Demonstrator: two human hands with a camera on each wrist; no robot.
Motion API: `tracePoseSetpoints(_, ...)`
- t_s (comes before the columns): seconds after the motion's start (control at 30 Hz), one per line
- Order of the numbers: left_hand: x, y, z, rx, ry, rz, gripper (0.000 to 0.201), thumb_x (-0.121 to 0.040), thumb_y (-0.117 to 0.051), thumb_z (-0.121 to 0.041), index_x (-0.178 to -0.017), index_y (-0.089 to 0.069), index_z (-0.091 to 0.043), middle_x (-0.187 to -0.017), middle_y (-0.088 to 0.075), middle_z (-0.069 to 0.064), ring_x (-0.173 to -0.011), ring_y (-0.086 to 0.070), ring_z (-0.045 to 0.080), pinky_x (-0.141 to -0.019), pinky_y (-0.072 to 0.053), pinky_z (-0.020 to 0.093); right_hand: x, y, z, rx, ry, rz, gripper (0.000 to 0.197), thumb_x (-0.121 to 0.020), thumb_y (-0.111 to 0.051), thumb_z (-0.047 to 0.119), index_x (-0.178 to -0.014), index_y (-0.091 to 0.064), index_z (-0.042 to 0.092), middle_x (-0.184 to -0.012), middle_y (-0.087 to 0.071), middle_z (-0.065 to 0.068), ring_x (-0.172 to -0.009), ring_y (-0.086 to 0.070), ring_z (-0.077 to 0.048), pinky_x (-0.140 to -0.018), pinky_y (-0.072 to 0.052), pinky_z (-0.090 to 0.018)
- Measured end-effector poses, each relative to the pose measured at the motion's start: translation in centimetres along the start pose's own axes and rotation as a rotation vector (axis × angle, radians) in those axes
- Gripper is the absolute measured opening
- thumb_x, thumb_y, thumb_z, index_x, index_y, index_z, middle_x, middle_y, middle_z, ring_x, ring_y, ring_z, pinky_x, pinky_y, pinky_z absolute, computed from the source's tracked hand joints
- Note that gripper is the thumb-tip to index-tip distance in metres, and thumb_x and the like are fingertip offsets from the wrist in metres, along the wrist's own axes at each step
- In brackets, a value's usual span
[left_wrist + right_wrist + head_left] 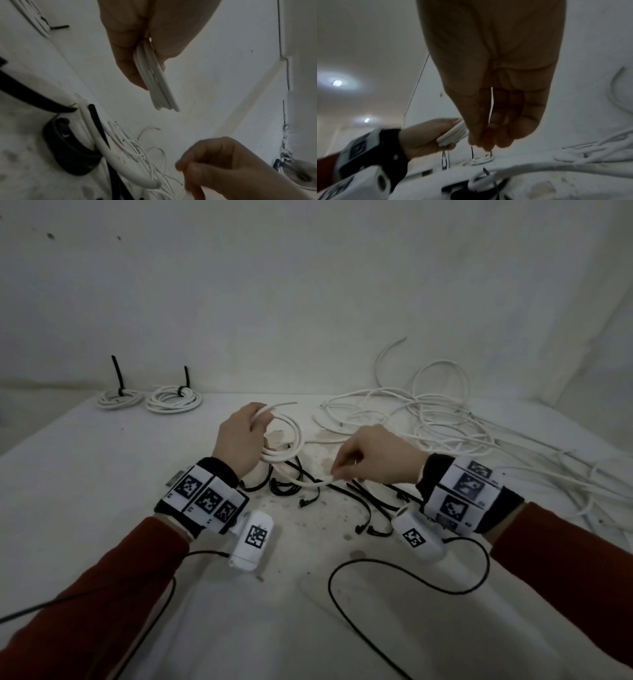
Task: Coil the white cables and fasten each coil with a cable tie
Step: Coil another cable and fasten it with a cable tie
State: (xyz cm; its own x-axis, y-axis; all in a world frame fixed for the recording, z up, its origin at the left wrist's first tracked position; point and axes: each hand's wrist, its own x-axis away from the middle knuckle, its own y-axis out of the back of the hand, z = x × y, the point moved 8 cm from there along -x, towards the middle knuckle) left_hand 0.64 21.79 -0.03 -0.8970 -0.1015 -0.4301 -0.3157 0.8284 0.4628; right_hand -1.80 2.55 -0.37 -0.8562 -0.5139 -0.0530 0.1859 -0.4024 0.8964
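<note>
My left hand (255, 422) grips a small coil of white cable (294, 440) a little above the table; the left wrist view shows its strands (154, 81) pressed between thumb and fingers. The coil's loose tail (308, 483) curves down over the black cable ties (364, 503). My right hand (337, 474) hovers right at the tail's end, fingertips (485, 143) bunched together. Nothing shows between them. In the left wrist view the tail's end (154, 184) lies just clear of that hand (223, 169).
Two tied coils (120, 399) (174, 400) lie at the back left, their black tie ends sticking up. A tangle of loose white cables (438, 419) covers the right side of the white table (102, 491). Black wrist-camera leads (404, 577) trail near the front.
</note>
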Motion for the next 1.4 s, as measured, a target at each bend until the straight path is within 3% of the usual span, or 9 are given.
tracePoseSetpoints(0.1, 0.2, -0.2, 0.4, -0.061, 0.008, -0.012, 0.022, -0.101, -0.039, -0.022, -0.111, -0.055, -0.011, -0.077, -0.056, 0.002, -0.073, -0.059, 0.024, -0.071, -0.048, 0.034, -0.3, -3.0, 1.7, 0.163, 0.055, 0.153, 0.018, -0.088, -0.066, 0.026, -0.102, -0.075, 0.018, -0.07, -0.071, 0.008, -0.063, -0.062, 0.001, -0.07, -0.047, -0.014)
tracePoseSetpoints(0.2, 0.4, -0.6, 0.4, -0.077, -0.005, 0.027, 0.022, -0.102, -0.036, -0.019, -0.11, -0.053, -0.009, -0.071, -0.051, -0.001, -0.072, -0.058, 0.025, -0.066, -0.045, 0.032, -1.3, -5.7, 2.9, 0.304, 0.076, 0.279, 0.034, -0.09, -0.065, 0.026, -0.121, -0.065, 0.014, -0.088, -0.074, -0.004, -0.082, -0.067, -0.014, -0.081, -0.051, -0.024)
tracePoseSetpoints(0.3, 0.7, -0.4, -0.3, -0.071, -0.066, 0.035, 0.018, -0.102, -0.035, -0.018, -0.102, -0.051, -0.011, -0.066, -0.049, -0.002, -0.065, -0.058, 0.025, -0.058, -0.043, 0.025, -2.3, -7.0, 3.7, 0.431, 0.085, 0.307, 0.032, -0.09, -0.065, 0.027, -0.116, -0.067, 0.009, -0.107, -0.069, -0.008, -0.098, -0.064, -0.024, -0.086, -0.053, -0.034)
tracePoseSetpoints(0.57, 0.1, 1.7, -1.6, -0.101, -0.255, -0.046, 0.018, -0.099, -0.04, -0.014, -0.104, -0.056, -0.008, -0.072, -0.044, -0.011, -0.071, -0.052, 0.023, -0.069, -0.043, 0.035, -0.6, -3.7, 4.9, 0.169, 0.102, 0.258, 0.016, -0.084, -0.07, 0.032, -0.08, -0.072, 0.017, -0.067, -0.063, 0.011, -0.058, -0.056, -0.003, -0.061, -0.046, -0.019)
tracePoseSetpoints(0.73, -0.4, 2.3, -1.9, -0.15, -0.291, -0.112, 0.026, -0.099, -0.044, -0.011, -0.118, -0.06, -0.005, -0.085, -0.051, -0.002, -0.073, -0.047, 0.017, -0.071, -0.036, 0.026, 2.2, 3.2, 5.6, -0.332, 0.069, 0.099, 0.012, -0.084, -0.071, 0.023, -0.079, -0.072, 0.012, -0.067, -0.07, -0.007, -0.058, -0.063, -0.013, -0.065, -0.05, -0.025)
tracePoseSetpoints(0.9, -0.7, 1.0, -3.6, -0.181, -0.354, -0.092, 0.024, -0.096, -0.049, -0.009, -0.115, -0.062, -0.004, -0.082, -0.056, 0.002, -0.074, -0.047, 0.014, -0.067, -0.028, 0.015, 3.1, 6.1, 5.9, -0.717, 0.107, -0.069, 0.009, -0.085, -0.067, 0.007, -0.077, -0.068, 0.002, -0.064, -0.068, -0.007, -0.059, -0.064, -0.018, -0.062, -0.054, -0.025)
tracePoseSetpoints(1.2, 0.5, 0.0, -7.3, -0.16, -0.49, -0.052, 0.034, -0.091, -0.049, -0.021, -0.117, -0.064, -0.006, -0.088, -0.066, 0.006, -0.08, -0.052, 0.008, -0.075, -0.03, -0.003, 0.9, 4.7, 3.6, -0.739, 0.13, -0.296, 0.006, -0.083, -0.07, 0.003, -0.087, -0.069, 0.0, -0.079, -0.073, -0.016, -0.072, -0.071, -0.027, -0.073, -0.059, -0.033)
tracePoseSetpoints(1.33, 1.4, -0.3, -8.4, -0.174, -0.549, -0.027, 0.037, -0.092, -0.05, -0.023, -0.123, -0.06, -0.006, -0.088, -0.069, 0.009, -0.08, -0.053, 0.006, -0.076, -0.03, -0.005, 1.5, 6.0, 4.2, -0.352, 0.294, -0.596, 0.01, -0.077, -0.079, 0.014, -0.081, -0.072, 0.02, -0.076, -0.067, 0.01, -0.062, -0.059, -0.005, -0.062, -0.044, -0.014)
tracePoseSetpoints(1.4, 1.9, -0.4, -8.8, -0.168, -0.566, -0.024, 0.041, -0.093, -0.047, -0.027, -0.125, -0.058, -0.006, -0.089, -0.069, 0.008, -0.085, -0.053, 0.008, -0.077, -0.03, -0.005, 2.1, 6.5, 4.5, -0.209, 0.376, -0.743, 0.016, -0.075, -0.079, 0.016, -0.084, -0.072, 0.026, -0.089, -0.059, 0.007, -0.07, -0.051, -0.002, -0.065, -0.038, -0.011)
